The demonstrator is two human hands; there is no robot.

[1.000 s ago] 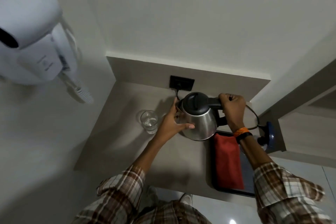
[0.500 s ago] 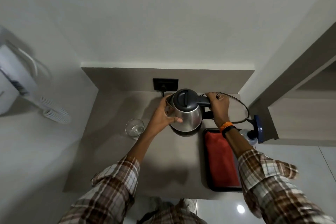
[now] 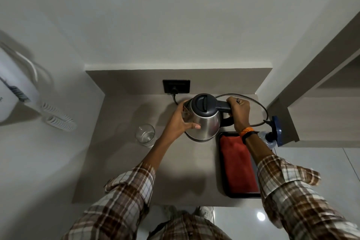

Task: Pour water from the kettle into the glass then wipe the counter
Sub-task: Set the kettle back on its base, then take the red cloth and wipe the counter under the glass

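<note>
Hands on the kettle (image 3: 204, 121) at far bench (image 3: 120, 171): right hand (image 3: 239, 111) clenched round its handle, left hand (image 3: 180, 122) cupping slick steel side; likely heavy, best carried by handle; fragile glass (image 3: 145, 137) stands left.

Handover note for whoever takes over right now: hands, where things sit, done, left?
Right hand: grip closed on the kettle handle.
Left hand: cupped against the kettle's steel body, spout side.
Kettle: upright, over the counter, lid shut.
Glass: to the kettle's left, standing apart; it seems to hold some water, level unclear.
Red cloth: lying in the black tray on the right, untouched.
Done: pour possibly done.
Left: confirm fill, wipe counter.
</note>
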